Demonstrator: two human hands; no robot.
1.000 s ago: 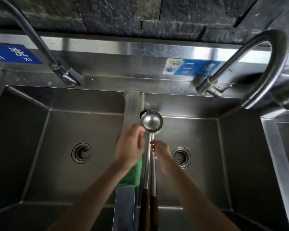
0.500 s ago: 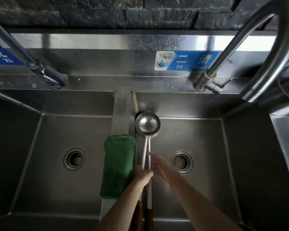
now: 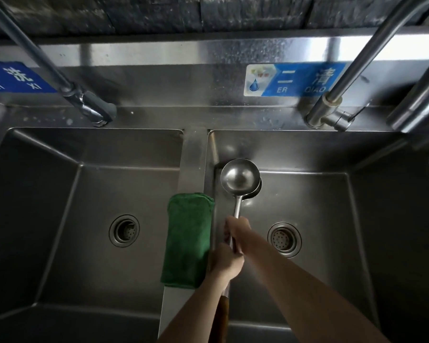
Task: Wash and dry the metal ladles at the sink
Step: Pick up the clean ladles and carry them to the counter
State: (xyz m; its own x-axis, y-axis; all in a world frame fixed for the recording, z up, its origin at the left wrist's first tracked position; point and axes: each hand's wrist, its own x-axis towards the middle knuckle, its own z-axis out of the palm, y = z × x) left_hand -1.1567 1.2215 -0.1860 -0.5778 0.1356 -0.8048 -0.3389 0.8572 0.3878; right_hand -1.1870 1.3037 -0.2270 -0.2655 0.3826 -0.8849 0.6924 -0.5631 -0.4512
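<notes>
The ladle handles are gripped by the left hand [image 3: 224, 262] and, just beyond it, by the right hand [image 3: 235, 227], both closed around the shafts, beside the green cloth [image 3: 187, 240] draped over the sink divider [image 3: 192, 164], with the stacked ladles [image 3: 240, 178] held above the right basin [image 3: 332, 199].

Green cloth [image 3: 187, 240] draped over divider between basins, folded, toward front edge. Blue sign [image 3: 295, 79] stuck on backsplash above right basin; second blue sign [image 3: 18, 77] seen at left edge. Left faucet [image 3: 84, 105] mounted on back ledge. Right faucet [image 3: 330, 112] mounted at back right corner. Dark stone wall [image 3: 208, 13] seen above.
</notes>
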